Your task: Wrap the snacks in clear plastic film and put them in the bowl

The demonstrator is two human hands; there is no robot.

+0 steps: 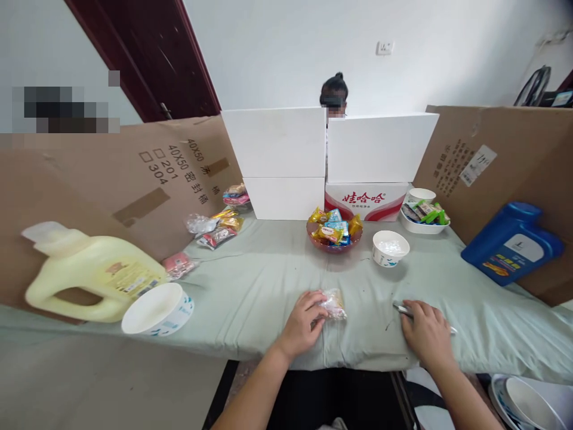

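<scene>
L hand (303, 321) rests on the tabletop (250, 280), which has a pale green cloth over it. Fingertips (319, 306) press the left end of a small clear packet (333, 303), grip closed lightly on its edge. The packet lies flat near the front edge, about mid tabletop.

R hand (426, 331) lies palm down, fingers curled over a thin metal tool (403, 309); its tip pokes out to the left of the fingers, another bit shows at right. Can't tell what the tool is or whether it's actually clasped.

Behind the packet: red bowl (333, 245) heaped w/ wrapped sweets, white cup (390, 248) just right of it. Further right, a white dish (423, 224) of wrappers and a blue jug (513, 242) leaning on cardboard (492, 161). Left side: yellow jug (89, 272) on its side, white bowl (157, 309) touching it, loose snack packs (219, 230) near the back. White foam boxes (277, 155) stacked at the rear w/ a red-printed carton (366, 200); a person's head (333, 95) shows above them.
</scene>
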